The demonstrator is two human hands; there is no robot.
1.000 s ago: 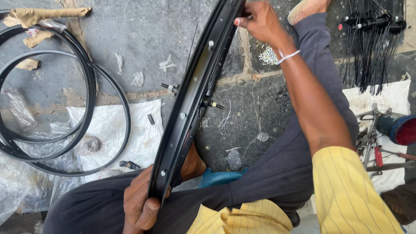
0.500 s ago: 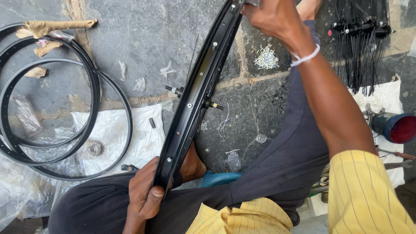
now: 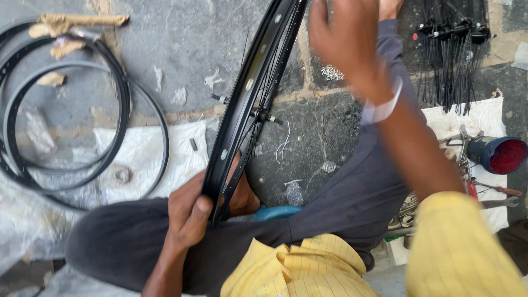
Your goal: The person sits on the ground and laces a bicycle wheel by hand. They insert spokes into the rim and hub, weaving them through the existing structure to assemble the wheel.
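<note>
Glossy black metal wheel rim [image 3: 250, 104] — thin steel spokes [image 3: 448, 66]; rough grey stone floor [image 3: 330, 137], crinkled white plastic sheet [image 3: 165, 154].

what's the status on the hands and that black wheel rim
Left hand gripping lower edge of black wheel rim. Right hand raised beside rim's top, blurred, grip unclear. Nothing blocking.

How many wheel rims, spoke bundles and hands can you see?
Black wheel rims: 3, one held in the left hand, two loose ones lying on the ground
Spoke bundles: 1
Hands: 2, left hand, right hand
Total: 6
</note>
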